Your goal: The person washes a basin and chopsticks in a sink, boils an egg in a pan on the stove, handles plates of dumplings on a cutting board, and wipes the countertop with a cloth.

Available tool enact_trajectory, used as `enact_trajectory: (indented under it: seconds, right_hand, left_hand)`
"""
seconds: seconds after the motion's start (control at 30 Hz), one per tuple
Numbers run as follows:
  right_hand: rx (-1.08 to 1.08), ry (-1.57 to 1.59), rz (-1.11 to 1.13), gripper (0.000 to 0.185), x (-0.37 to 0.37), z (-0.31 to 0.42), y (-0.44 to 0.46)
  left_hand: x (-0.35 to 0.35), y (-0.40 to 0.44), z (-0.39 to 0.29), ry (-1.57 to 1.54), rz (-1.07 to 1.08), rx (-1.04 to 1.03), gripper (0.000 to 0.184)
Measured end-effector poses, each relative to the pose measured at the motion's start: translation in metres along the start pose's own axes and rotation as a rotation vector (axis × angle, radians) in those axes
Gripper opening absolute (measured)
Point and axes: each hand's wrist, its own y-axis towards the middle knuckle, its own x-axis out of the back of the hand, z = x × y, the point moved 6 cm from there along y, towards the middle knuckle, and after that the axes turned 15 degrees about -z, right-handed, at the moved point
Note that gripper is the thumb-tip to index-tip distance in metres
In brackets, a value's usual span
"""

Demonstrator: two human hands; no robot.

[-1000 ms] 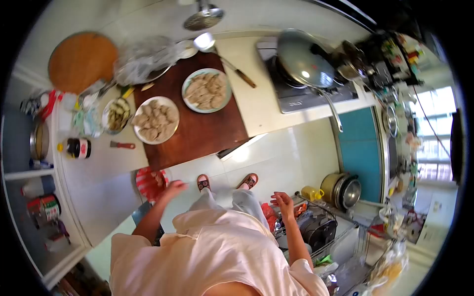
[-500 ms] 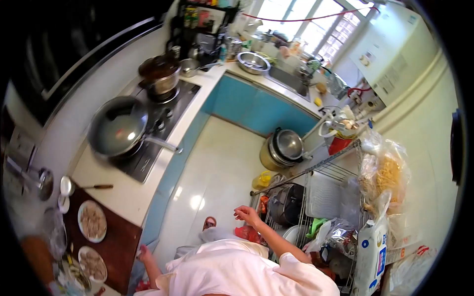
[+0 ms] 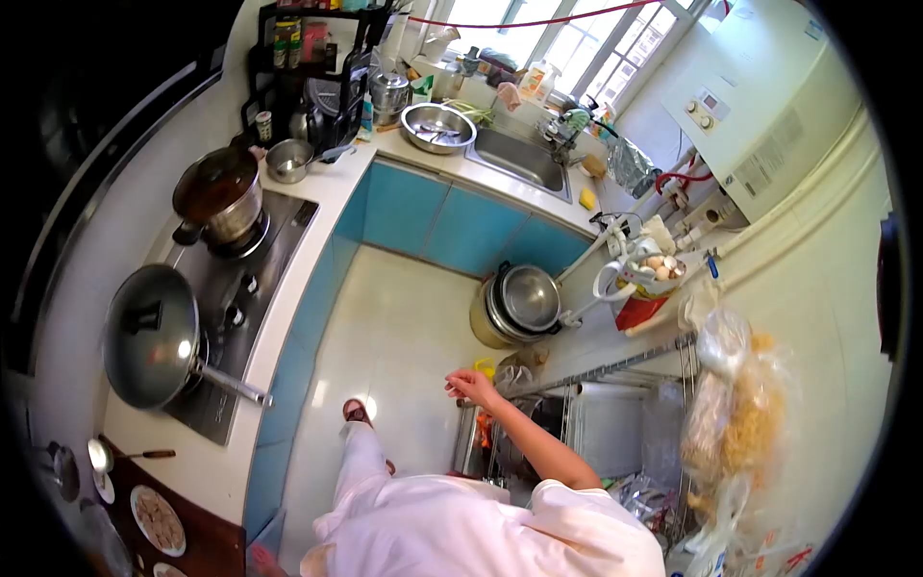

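My right hand (image 3: pixel 471 387) hangs over the pale tiled floor with its fingers loosely bent and apart, and nothing shows in it. It is nearest to the corner of the wire rack (image 3: pixel 630 358). Down at the lower edge, my left hand (image 3: pixel 264 560) is a blurred, partly cut-off shape beside the blue cabinet front; its fingers cannot be made out. Close to that hand is the brown board (image 3: pixel 204 524), bearing a white plate (image 3: pixel 159 520) of pale food pieces. A ladle (image 3: pixel 130 454) with a wooden handle lies behind the plate.
A wok (image 3: pixel 151 337) and a steel pot (image 3: pixel 219 197) stand on the stove, the wok's handle jutting past the counter edge. At the back, a metal bowl (image 3: pixel 438 128) stands beside the sink (image 3: pixel 519 163). Stacked pots (image 3: pixel 516 303) sit on the floor near the right wall.
I have stepped forward, one foot ahead, and the view has turned right. The stove and plates have shifted left in view. My left hand has dropped lower; my right hand stays out in front.
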Motion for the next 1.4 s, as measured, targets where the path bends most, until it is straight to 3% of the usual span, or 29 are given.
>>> enact_trajectory:
  seconds: [0.33, 0.5, 0.6, 0.7, 0.83, 0.9, 1.0, 1.13, 1.23, 1.27, 1.33, 1.4]
  right_hand:
    - [0.171, -0.117, -0.124, 0.029, 0.053, 0.144, 0.225]
    - [0.298, -0.022, -0.288, 0.023, 0.144, 0.211, 0.297]
    - [0.207, 0.124, -0.358, 0.022, 0.201, 0.242, 0.323]
    - [0.259, 0.162, -0.485, 0.02, 0.269, 0.291, 0.344]
    - [0.274, 0.528, -0.633, 0.022, 0.358, 0.366, 0.383]
    - [0.424, 0.529, -0.682, 0.021, 0.399, 0.415, 0.41]
    - [0.525, 0.322, -0.748, 0.025, 0.472, 0.47, 0.476]
    - [0.606, 0.136, -1.076, 0.046, 0.595, 0.518, 0.593]
    - [0.53, -0.236, -1.463, 0.06, 0.661, 0.541, 0.671]
    - [0.47, -0.127, -1.346, 0.075, 0.675, 0.541, 0.699]
    - [0.441, -0.389, -1.406, 0.074, 0.695, 0.543, 0.74]
    - [0.412, -0.64, -1.364, 0.069, 0.682, 0.551, 0.747]
  left_hand:
    - [-0.153, -0.079, 0.298, 0.803, 0.045, -0.038, 0.031]
    - [-0.238, -0.106, 0.396, 1.132, 0.145, -0.033, 0.029]
    - [-0.283, -0.116, 0.439, 1.306, 0.217, -0.049, 0.027]
    - [-0.327, -0.127, 0.495, 1.475, 0.296, -0.061, 0.026]
    - [-0.367, -0.145, 0.566, 1.685, 0.402, -0.089, 0.024]
    - [-0.378, -0.155, 0.597, 1.773, 0.455, -0.103, 0.024]
    - [-0.388, -0.172, 0.631, 1.9, 0.529, -0.151, 0.022]
    - [-0.414, -0.209, 0.685, 2.057, 0.622, -0.276, 0.021]
    - [-0.445, -0.226, 0.748, 2.017, 0.597, -0.312, 0.02]
    - [-0.451, -0.221, 0.779, 1.884, 0.484, -0.214, 0.01]
    - [-0.478, -0.237, 0.836, 1.99, 0.66, -0.356, 0.011]
    - [-0.507, -0.317, 0.91, 1.797, 0.779, -0.321, 0.011]
